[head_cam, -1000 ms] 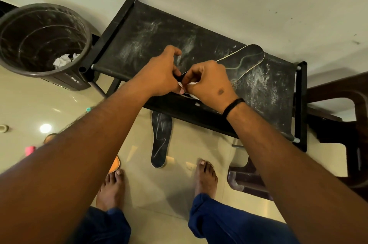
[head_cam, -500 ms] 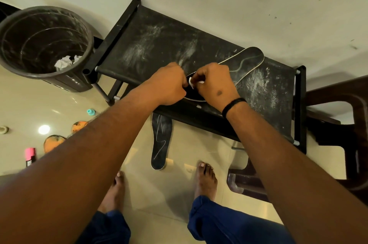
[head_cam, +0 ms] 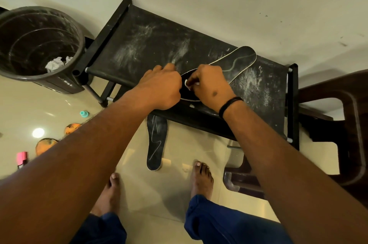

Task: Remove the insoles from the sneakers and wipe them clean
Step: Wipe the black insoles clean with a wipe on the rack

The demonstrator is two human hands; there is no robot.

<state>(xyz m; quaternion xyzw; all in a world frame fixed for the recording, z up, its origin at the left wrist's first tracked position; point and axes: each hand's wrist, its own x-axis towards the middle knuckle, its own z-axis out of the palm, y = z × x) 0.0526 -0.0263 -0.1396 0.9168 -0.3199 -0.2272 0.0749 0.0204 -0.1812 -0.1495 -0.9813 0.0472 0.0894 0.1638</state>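
Two hands working on a black insole [head_cam: 237, 60] lying on a dusty rack.
The right hand [head_cam: 211, 86] is pinching a white scrap against its white-edged heel; the left hand [head_cam: 161, 88], fingers curled, is holding the heel.

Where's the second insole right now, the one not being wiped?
The second insole lies on the tiled floor in the head view, partly tucked under the front edge of the black rack, just ahead of the person's bare feet.

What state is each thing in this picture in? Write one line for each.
Insole on rack: flat, heel under both hands.
Insole on floor: lying flat, untouched.
White wipe: pinched in right hand.
Left hand: fingers curled at insole's heel.
Bin: upright, crumpled paper inside.
Rack: dusty.
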